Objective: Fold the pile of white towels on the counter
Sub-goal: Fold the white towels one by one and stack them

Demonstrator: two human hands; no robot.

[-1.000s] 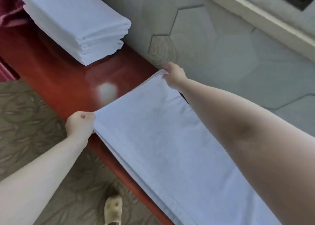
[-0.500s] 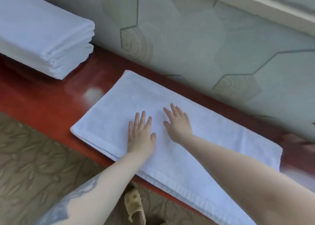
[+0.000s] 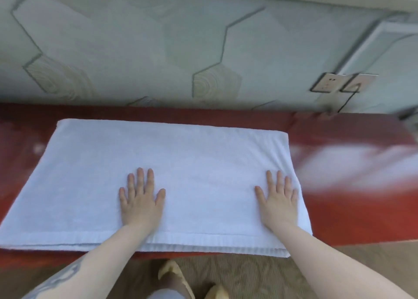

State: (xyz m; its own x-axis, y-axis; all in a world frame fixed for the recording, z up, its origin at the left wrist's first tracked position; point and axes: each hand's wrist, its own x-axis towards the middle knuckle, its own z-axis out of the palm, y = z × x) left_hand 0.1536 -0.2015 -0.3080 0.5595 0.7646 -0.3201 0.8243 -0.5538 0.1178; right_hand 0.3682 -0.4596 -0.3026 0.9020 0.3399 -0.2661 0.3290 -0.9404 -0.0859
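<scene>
- Left hand [image 3: 140,202]: flat, fingers straight and spread, pressing on the folded white terry towel [image 3: 181,163], near its middle.
- Right hand [image 3: 277,202]: flat likewise, at the towel's right end.
- Glossy red-brown wooden counter [image 3: 350,212]: bears the towel, which lies lengthwise along its front edge.
- Pale green hexagon-patterned wall [image 3: 158,49]: behind the towel; white wall sockets [image 3: 342,83] to the right.
- Patterned beige carpet [image 3: 248,276]: below the towel.

Soft, even daylight; white glare on glossy red counter [image 3: 352,212] at right; motion blur, wide-angle bending at edges.
</scene>
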